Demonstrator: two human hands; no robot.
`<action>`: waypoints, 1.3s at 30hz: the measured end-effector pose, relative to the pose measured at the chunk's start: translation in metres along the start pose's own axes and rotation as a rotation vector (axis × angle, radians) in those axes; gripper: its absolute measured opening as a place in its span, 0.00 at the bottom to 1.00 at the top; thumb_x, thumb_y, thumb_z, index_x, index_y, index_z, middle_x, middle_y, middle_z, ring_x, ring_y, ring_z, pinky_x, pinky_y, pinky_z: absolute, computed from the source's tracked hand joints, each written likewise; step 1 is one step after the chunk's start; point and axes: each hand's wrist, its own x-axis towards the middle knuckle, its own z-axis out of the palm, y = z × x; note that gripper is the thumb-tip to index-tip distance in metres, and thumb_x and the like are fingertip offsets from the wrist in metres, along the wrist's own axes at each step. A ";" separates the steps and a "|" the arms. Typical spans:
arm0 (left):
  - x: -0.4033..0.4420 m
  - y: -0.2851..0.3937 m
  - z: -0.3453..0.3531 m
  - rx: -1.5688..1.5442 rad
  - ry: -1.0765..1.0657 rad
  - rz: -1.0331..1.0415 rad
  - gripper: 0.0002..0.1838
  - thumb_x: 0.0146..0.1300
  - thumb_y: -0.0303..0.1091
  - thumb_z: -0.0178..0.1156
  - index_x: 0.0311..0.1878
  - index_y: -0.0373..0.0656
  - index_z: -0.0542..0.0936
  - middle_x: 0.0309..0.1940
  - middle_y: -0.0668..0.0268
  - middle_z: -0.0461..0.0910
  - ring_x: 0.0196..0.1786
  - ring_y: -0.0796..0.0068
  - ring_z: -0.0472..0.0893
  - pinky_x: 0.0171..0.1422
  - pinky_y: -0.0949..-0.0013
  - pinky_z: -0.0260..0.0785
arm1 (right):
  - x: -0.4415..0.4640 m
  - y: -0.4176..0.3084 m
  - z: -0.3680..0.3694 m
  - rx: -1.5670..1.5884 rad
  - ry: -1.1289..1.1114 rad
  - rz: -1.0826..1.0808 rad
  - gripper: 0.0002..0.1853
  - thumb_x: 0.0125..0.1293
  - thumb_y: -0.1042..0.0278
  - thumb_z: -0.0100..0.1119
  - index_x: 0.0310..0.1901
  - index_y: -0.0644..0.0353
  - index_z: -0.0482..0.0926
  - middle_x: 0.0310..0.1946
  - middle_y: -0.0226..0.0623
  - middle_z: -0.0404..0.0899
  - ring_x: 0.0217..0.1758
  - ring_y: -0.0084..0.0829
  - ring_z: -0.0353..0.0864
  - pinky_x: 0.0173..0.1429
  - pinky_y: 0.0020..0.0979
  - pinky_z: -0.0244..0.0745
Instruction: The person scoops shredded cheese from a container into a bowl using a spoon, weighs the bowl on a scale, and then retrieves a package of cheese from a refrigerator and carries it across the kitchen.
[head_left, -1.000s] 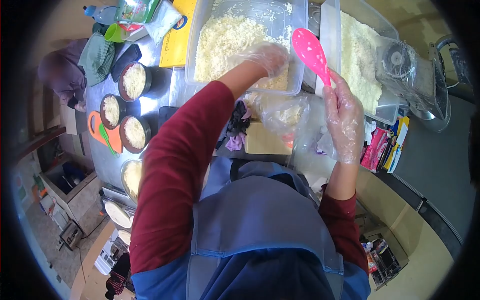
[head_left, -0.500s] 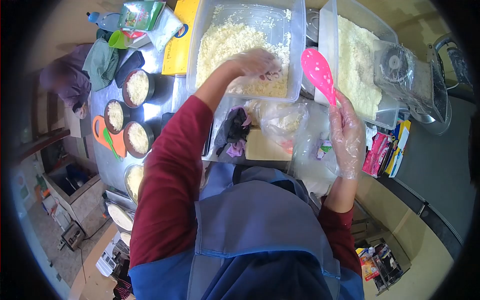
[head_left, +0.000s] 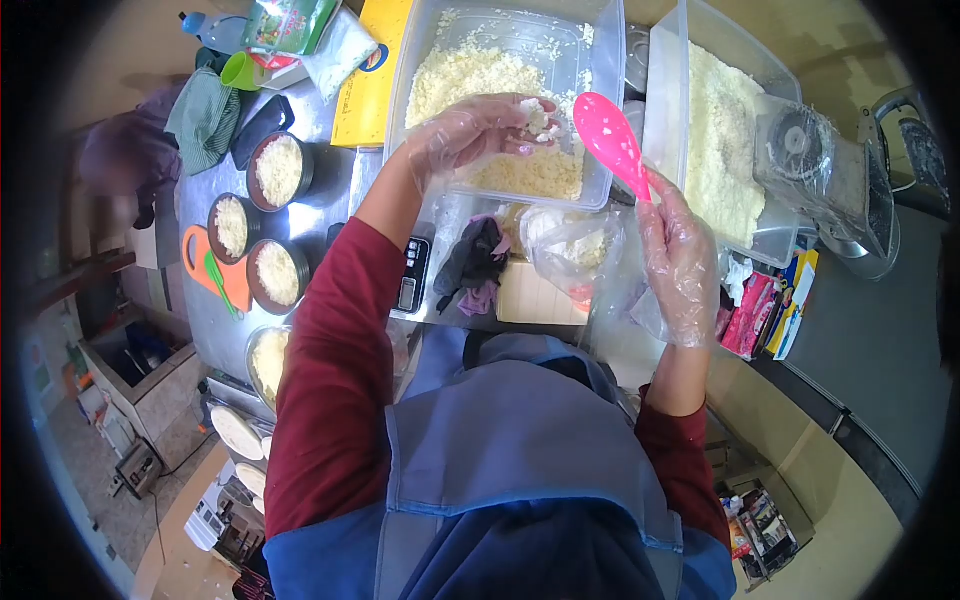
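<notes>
My left hand point(head_left: 465, 135), in a clear plastic glove, is over the near part of a clear plastic bin point(head_left: 617, 100). Its fingers curl, palm partly up, around a small clump of white crumbly food point(head_left: 538, 120). More of the pale crumbly food point(head_left: 470, 80) lies in the bin below. In my right hand point(head_left: 680, 260), also gloved, is the handle of a pink spoon point(head_left: 608, 140). The spoon is raised, its bowl at the bin's right edge with a few white bits stuck on it.
To the right stands a second clear bin point(head_left: 665, 120) of finer pale crumbs, beside a plastic-wrapped machine point(head_left: 810, 165). Several dark round pans point(head_left: 305, 180) hold crumbs at left. A digital scale point(head_left: 412, 275) and a plastic bag point(head_left: 570, 245) sit nearer me. Another person point(head_left: 135, 150) is at far left.
My left hand has lifted and drawn back left, turning palm up with a white clump in it. The pink spoon has moved slightly left. The scale has come into view.
</notes>
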 end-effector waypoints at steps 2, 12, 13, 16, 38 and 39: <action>0.000 -0.002 -0.003 0.080 0.114 -0.009 0.21 0.68 0.31 0.57 0.60 0.30 0.72 0.55 0.57 0.77 0.52 0.68 0.81 0.52 0.73 0.76 | 0.000 0.000 0.000 0.034 -0.025 0.024 0.17 0.70 0.65 0.53 0.59 0.55 0.76 0.23 0.39 0.73 0.25 0.25 0.71 0.35 0.30 0.69; -0.004 0.008 0.002 0.372 0.163 0.011 0.20 0.68 0.38 0.58 0.58 0.35 0.75 0.52 0.59 0.81 0.50 0.70 0.82 0.51 0.72 0.76 | -0.002 0.008 0.000 0.047 -0.017 0.075 0.17 0.70 0.65 0.53 0.59 0.55 0.75 0.21 0.38 0.71 0.24 0.25 0.68 0.32 0.30 0.67; -0.003 0.008 -0.002 0.295 0.122 0.008 0.20 0.68 0.38 0.58 0.58 0.36 0.76 0.52 0.59 0.81 0.51 0.69 0.82 0.53 0.72 0.75 | -0.002 0.008 0.000 0.035 -0.017 0.070 0.17 0.70 0.65 0.53 0.59 0.55 0.75 0.20 0.38 0.70 0.23 0.25 0.68 0.32 0.31 0.66; -0.002 0.009 0.002 0.256 0.156 -0.025 0.21 0.68 0.39 0.58 0.58 0.37 0.76 0.52 0.59 0.80 0.52 0.68 0.81 0.55 0.71 0.73 | -0.002 0.011 0.000 0.023 -0.017 0.062 0.17 0.70 0.65 0.53 0.59 0.54 0.75 0.20 0.37 0.69 0.23 0.25 0.67 0.31 0.31 0.65; -0.040 0.009 0.007 1.362 0.616 0.176 0.12 0.68 0.39 0.57 0.49 0.49 0.84 0.45 0.61 0.85 0.39 0.68 0.84 0.49 0.64 0.75 | 0.050 -0.001 0.015 -0.499 0.083 -0.188 0.15 0.70 0.58 0.48 0.49 0.56 0.79 0.26 0.51 0.78 0.30 0.48 0.79 0.36 0.45 0.71; -0.046 0.010 0.007 1.357 0.622 0.177 0.12 0.68 0.39 0.57 0.49 0.49 0.84 0.45 0.61 0.85 0.39 0.68 0.84 0.49 0.64 0.75 | 0.064 -0.004 0.029 -0.526 0.040 -0.167 0.15 0.69 0.60 0.47 0.47 0.59 0.78 0.28 0.52 0.79 0.32 0.50 0.80 0.38 0.46 0.73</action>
